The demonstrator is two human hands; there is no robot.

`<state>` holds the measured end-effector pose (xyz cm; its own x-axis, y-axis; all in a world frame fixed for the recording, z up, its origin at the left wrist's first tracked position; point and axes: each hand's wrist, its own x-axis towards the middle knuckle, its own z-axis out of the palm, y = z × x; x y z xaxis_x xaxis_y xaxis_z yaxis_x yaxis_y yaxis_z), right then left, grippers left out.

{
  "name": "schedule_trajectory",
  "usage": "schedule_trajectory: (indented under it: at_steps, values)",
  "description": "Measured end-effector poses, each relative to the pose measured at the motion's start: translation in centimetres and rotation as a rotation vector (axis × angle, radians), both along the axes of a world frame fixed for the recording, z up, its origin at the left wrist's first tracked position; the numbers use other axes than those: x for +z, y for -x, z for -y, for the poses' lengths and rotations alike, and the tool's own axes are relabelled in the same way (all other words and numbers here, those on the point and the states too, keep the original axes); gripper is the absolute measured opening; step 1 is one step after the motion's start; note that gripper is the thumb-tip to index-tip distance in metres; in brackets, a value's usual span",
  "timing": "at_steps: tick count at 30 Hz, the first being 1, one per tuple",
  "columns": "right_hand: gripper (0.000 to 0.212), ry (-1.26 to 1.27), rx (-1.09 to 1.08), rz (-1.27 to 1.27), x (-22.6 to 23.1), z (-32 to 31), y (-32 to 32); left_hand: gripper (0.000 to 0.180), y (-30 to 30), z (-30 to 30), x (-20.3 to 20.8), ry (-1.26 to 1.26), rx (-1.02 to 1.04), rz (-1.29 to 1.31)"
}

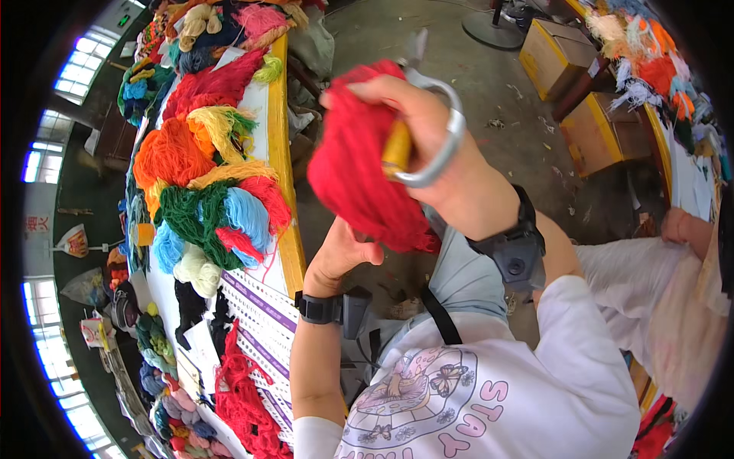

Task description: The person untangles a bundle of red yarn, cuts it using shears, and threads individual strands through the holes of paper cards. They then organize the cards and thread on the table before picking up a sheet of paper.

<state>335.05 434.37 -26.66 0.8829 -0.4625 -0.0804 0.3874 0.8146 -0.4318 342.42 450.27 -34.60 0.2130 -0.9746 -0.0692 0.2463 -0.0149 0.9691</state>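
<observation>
A thick bundle of red yarn [355, 168] hangs in front of me, slightly blurred. My right hand [409, 115] is closed at its upper end, with fingers over the strands. In the same hand is a pair of scissors [453, 145], with a large silver handle loop, a yellow-covered part against the palm and a blurred blade pointing up past the knuckles. Below the bundle, my left hand [342, 251] meets its lower left side. That thumb sticks out, while the other fingers are hidden behind the yarn, so their grip cannot be told.
At left, a yellow-edged table [284, 145] carries orange yarn [172, 149], green yarn [191, 222], light-blue yarn [246, 214], loose red yarn [245, 390] and printed sheets [260, 321]. Cardboard boxes [604, 138] stand at right by another yarn-covered table. Another person [650, 283] sits close at right.
</observation>
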Motion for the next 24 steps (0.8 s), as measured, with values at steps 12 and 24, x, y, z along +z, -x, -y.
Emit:
schedule_trajectory:
  at_steps: [12,24]
  values:
    - [0.048,1.144,-0.013,-0.152,-1.2,7.2,-8.8,0.041,0.3,-1.2,3.8,0.254,-0.326,-0.068]
    - [0.068,0.967,0.309,-0.494,-5.6,0.4,10.6,0.051,-2.2,-1.2,3.8,0.300,0.341,-1.126]
